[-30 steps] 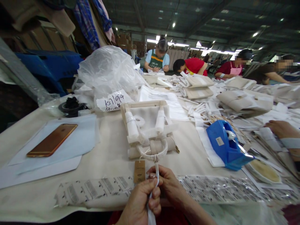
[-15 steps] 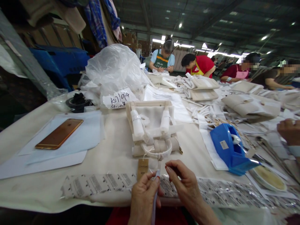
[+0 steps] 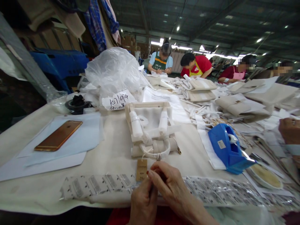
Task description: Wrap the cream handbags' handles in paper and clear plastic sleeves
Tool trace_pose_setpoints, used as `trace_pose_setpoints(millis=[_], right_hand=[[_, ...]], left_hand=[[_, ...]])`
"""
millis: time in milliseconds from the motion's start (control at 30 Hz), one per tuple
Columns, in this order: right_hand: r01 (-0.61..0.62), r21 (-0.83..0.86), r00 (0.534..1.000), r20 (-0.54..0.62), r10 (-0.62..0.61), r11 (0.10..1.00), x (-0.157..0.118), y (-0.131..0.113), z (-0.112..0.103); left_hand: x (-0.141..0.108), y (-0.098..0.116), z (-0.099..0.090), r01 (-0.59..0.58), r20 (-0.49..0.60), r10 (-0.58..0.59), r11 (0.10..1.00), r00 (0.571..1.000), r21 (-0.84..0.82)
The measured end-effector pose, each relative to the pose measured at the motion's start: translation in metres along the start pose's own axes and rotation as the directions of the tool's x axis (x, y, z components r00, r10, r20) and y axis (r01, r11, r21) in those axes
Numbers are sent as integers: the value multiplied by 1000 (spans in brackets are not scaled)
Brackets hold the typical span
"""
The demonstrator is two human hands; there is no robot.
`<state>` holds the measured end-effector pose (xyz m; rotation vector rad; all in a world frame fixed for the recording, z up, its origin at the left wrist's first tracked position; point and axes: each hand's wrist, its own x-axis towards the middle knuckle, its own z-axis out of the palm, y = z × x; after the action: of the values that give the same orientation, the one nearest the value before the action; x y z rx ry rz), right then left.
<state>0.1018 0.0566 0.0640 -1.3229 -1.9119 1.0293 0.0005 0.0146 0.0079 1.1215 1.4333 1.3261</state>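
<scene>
A beige handbag with its parts wrapped in white foam and tissue lies in front of me. Its curved, wrapped handle faces me, and a brown paper tag hangs beside it on a string. Just below the handle my left hand is closed, fingers curled around a thin pale strap that my hands now mostly hide. My right hand lies over the left fingertips with thumb and fingers pinched together; what is between them is hidden.
A printed plastic bag lies along the near table edge. A blue tape dispenser and a round dish stand right. On the left, a phone rests on papers. Co-workers sit beyond piled beige bags; one's hand shows at right.
My right hand has moved left and closed over my left fingertips; before, it was apart with fingers open. The strap in my left hand has become hidden. The tag shows more fully.
</scene>
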Motion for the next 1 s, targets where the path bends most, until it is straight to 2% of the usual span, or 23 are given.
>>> trace_pose_setpoints(millis=[67,167,300,400,533,633,700,800,1000], right_hand=[[8,-48,1000,-13,-8,999,0,0,2],[-3,-35,999,-47,2,999,-3,4,2],[-85,80,995,-51,89,993,-9,16,-2],[-167,149,983,-50,176,975,-12,26,-4],[-238,285,968,-9,251,929,-13,34,-4],[-274,398,959,49,278,875,-13,33,-3],[-296,383,952,41,304,875,-12,31,-1],[-281,294,954,-21,300,913,-11,33,1],[-351,293,934,49,353,889,-11,43,-3]], left_hand=[[-1,-1,0,-36,7,35,998,999,43],[-2,-2,0,-57,-1,57,995,998,83],[-2,-2,2,-22,-49,24,999,998,44],[1,-1,1,44,-85,-35,993,996,109],[5,-2,-1,34,22,-38,986,999,161],[4,-2,2,7,-23,-5,993,1000,116],[2,-2,5,-9,-84,16,997,996,76],[1,-3,7,-19,-103,26,998,994,66],[5,-6,-3,6,40,-13,985,999,174]])
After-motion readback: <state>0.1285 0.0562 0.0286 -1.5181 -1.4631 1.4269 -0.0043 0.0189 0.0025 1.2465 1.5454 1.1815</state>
